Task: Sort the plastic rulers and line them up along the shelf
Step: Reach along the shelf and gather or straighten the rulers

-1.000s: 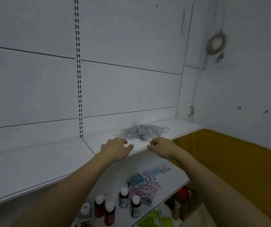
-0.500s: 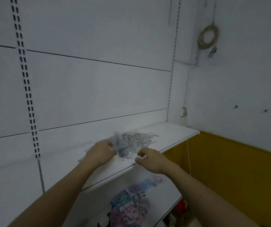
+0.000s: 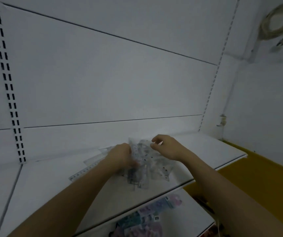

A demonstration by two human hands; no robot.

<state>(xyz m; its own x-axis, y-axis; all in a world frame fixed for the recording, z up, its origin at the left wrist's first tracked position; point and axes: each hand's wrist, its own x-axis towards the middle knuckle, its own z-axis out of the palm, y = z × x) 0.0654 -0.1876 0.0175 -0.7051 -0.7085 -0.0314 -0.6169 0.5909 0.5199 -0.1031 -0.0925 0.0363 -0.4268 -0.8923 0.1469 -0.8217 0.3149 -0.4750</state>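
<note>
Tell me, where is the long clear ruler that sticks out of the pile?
In the head view, the long clear ruler lies flat on the white shelf, pointing left from the pile of rulers, just left of the left hand.

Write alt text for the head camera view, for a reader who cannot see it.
A person's left hand and right hand reach into a jumbled pile of clear plastic rulers on a white shelf. One ruler pokes out to the left; colourful packets lie on the shelf below.

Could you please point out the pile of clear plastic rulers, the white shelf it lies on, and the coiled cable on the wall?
pile of rulers (image 3: 152, 165), head view, middle of pile.
white shelf (image 3: 55, 183), head view, bare top.
coiled cable (image 3: 278, 23), head view, loop's right strand.
</note>
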